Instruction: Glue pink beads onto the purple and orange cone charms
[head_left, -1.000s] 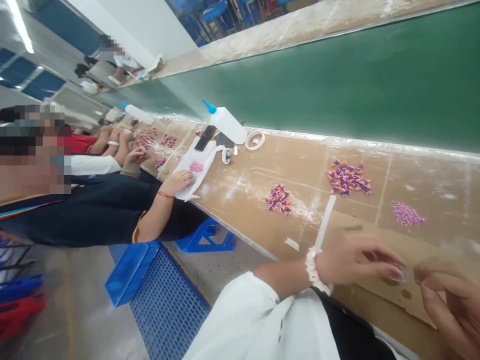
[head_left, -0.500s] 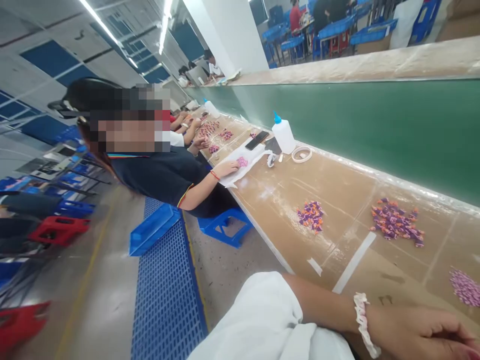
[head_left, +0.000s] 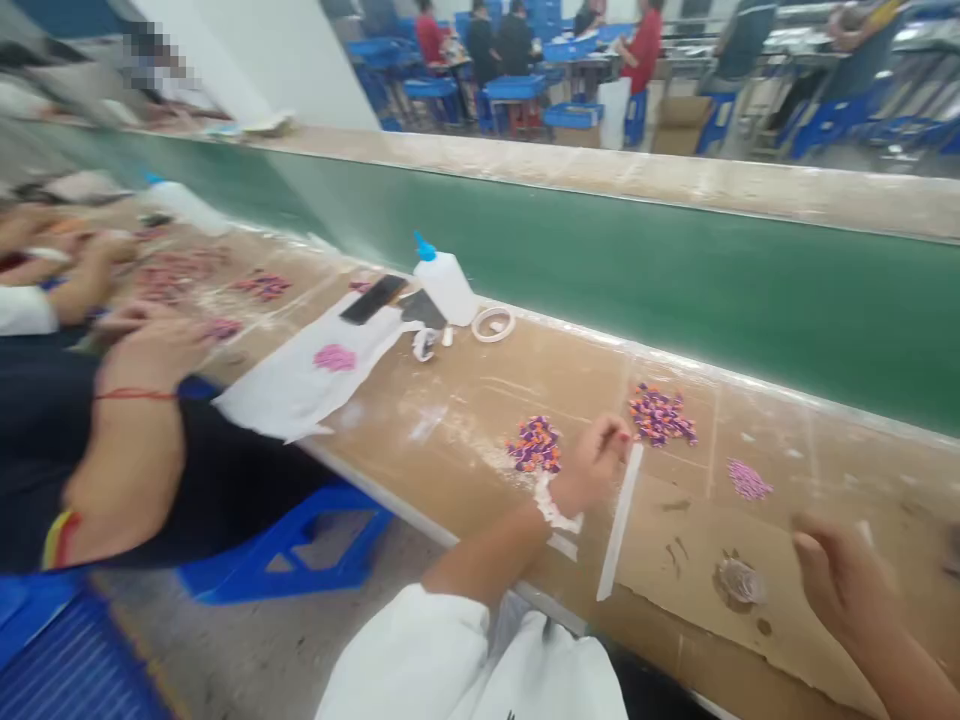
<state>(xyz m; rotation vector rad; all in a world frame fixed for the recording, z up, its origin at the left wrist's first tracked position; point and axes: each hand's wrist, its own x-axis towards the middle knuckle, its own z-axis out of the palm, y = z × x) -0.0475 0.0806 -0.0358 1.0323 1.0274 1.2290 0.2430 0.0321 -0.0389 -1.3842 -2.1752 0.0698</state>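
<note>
Pieces (head_left: 664,416) lie piled just beyond my left grip (head_left: 609,440), where a low sweep could scatter them, and my right grip (head_left: 836,575) could bump the clear dish (head_left: 739,582) beside it, both grips curled but too blurred for me to tell how open or what they hold.

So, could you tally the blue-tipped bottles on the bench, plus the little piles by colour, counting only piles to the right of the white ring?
Purple-and-orange piles: 2
Pink pile: 1
Blue-tipped bottles: 2, the farther one blurred
Total: 5
</note>
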